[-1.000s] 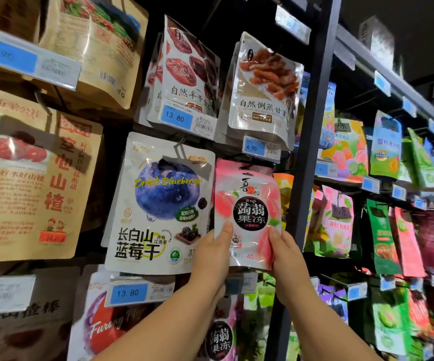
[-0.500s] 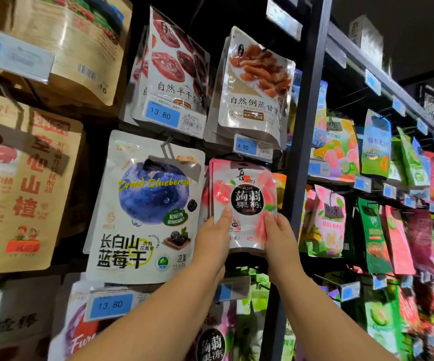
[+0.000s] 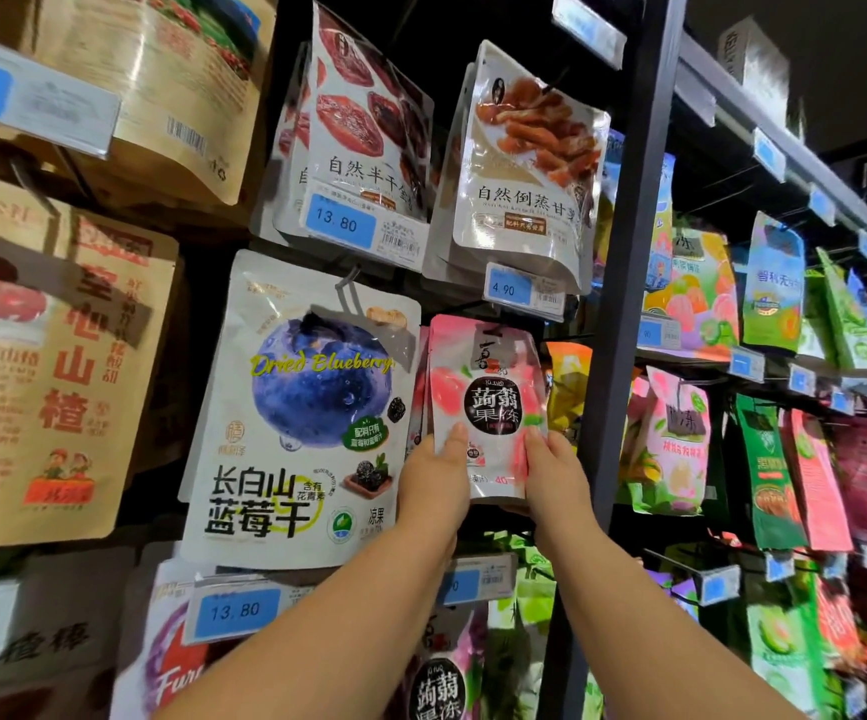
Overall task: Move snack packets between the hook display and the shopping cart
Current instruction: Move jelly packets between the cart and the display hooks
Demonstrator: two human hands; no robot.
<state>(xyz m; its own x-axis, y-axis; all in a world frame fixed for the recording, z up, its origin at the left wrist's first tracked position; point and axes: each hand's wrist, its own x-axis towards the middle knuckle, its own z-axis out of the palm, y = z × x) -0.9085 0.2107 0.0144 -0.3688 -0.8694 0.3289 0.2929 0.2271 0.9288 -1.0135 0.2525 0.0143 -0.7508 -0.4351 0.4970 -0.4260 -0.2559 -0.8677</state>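
head view: left hand (image 3: 434, 478) and right hand (image 3: 556, 472) both grip the pink snack packet (image 3: 486, 402) by its lower corners, against the hook display (image 3: 628, 304), beside the dried blueberry bag (image 3: 306, 407).

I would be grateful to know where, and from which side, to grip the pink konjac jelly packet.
Pinch its lower side edges from below and in front, as the left hand and right hand do: the pink konjac jelly packet is flat, faces outward, its top sits close under the 4.90 price tag.
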